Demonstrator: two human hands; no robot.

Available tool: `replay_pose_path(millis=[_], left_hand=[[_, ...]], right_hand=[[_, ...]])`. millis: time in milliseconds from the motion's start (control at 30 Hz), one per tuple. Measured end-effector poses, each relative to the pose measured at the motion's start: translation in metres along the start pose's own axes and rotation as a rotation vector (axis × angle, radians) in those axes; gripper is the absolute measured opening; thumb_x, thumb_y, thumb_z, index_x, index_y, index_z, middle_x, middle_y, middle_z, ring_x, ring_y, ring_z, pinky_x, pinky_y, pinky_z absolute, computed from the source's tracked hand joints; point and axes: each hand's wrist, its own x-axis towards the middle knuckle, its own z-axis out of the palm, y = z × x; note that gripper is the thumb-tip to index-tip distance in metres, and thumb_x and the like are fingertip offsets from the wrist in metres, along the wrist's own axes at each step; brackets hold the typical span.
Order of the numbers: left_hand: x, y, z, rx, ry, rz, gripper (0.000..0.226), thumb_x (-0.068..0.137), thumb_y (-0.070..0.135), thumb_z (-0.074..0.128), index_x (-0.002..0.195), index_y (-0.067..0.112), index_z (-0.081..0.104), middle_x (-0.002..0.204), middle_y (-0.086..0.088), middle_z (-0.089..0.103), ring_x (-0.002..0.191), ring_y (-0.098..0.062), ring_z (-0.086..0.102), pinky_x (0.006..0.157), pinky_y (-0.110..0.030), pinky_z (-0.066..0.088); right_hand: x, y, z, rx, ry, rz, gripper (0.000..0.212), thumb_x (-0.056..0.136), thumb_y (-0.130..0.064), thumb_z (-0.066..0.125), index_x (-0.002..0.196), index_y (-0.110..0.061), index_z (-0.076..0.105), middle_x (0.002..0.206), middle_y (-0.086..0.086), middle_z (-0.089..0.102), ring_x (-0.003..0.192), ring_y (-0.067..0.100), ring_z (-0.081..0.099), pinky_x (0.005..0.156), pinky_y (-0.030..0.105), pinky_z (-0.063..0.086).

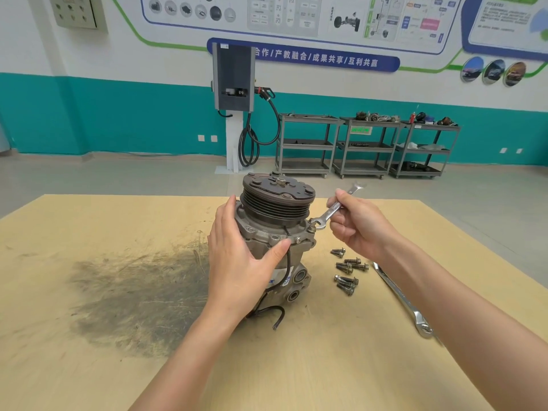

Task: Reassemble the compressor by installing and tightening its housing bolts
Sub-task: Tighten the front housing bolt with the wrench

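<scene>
A grey metal compressor (275, 221) stands upright on the wooden table (89, 366), its black grooved pulley on top. My left hand (237, 259) wraps around the left side of its housing, thumb across the front flange. My right hand (358, 223) grips a small silver spanner (332, 213), whose open jaw sits on a bolt (312, 229) at the flange's right edge. Several loose bolts (347, 271) lie on the table just right of the compressor.
A longer silver spanner (400, 298) lies on the table under my right forearm. A dark greasy stain (139, 292) covers the table left of the compressor. Grey shelf carts (364, 143) and a wall charger (234, 78) stand at the far wall.
</scene>
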Motion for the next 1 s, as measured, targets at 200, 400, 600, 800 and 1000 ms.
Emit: replay_pose_path(millis=[200, 400, 600, 800, 1000], left_hand=[[0.000, 0.000, 0.000, -0.003, 0.005, 0.009, 0.100, 0.072, 0.058, 0.069, 0.149, 0.034, 0.011, 0.151, 0.014, 0.023, 0.136, 0.001, 0.016, 0.116, -0.033, 0.019], [0.000, 0.000, 0.000, 0.004, -0.003, 0.000, 0.101, 0.071, 0.059, 0.067, 0.149, 0.033, 0.010, 0.153, 0.013, 0.020, 0.140, -0.004, 0.016, 0.117, -0.034, 0.018], [0.000, 0.001, 0.000, 0.002, -0.005, -0.008, 0.100, 0.071, 0.059, 0.068, 0.149, 0.034, 0.010, 0.153, 0.012, 0.022, 0.140, -0.006, 0.017, 0.118, -0.038, 0.020], [0.000, 0.000, 0.001, 0.009, -0.003, -0.007, 0.100, 0.071, 0.060, 0.067, 0.149, 0.034, 0.010, 0.154, 0.012, 0.020, 0.141, -0.005, 0.015, 0.118, -0.039, 0.019], [-0.001, -0.001, 0.001, 0.005, 0.017, 0.008, 0.099, 0.072, 0.057, 0.069, 0.149, 0.034, 0.012, 0.151, 0.014, 0.023, 0.137, 0.001, 0.016, 0.117, -0.034, 0.019]], right_hand=[[-0.007, 0.009, 0.007, 0.116, 0.086, 0.005, 0.031, 0.104, -0.024, 0.039, 0.081, -0.008, 0.052, 0.047, 0.001, 0.039, 0.033, 0.007, 0.033, 0.029, 0.014, 0.026], [-0.023, 0.025, 0.016, 0.226, 0.227, -0.116, 0.029, 0.103, -0.018, 0.041, 0.078, -0.008, 0.053, 0.050, 0.002, 0.037, 0.036, 0.008, 0.035, 0.030, 0.015, 0.028], [-0.028, 0.035, 0.018, 0.188, 0.280, -0.181, 0.031, 0.104, -0.023, 0.040, 0.080, -0.009, 0.053, 0.044, -0.001, 0.040, 0.034, 0.010, 0.038, 0.031, 0.016, 0.027], [-0.049, 0.059, 0.019, -0.096, 0.300, -0.675, 0.031, 0.102, -0.031, 0.041, 0.078, -0.023, 0.060, 0.044, -0.002, 0.042, 0.037, 0.015, 0.038, 0.042, 0.023, 0.035], [-0.066, 0.054, 0.029, -0.827, 0.196, -1.102, 0.041, 0.101, -0.034, 0.042, 0.075, -0.005, 0.055, 0.056, -0.016, 0.042, 0.044, -0.002, 0.039, 0.047, 0.007, 0.027]])
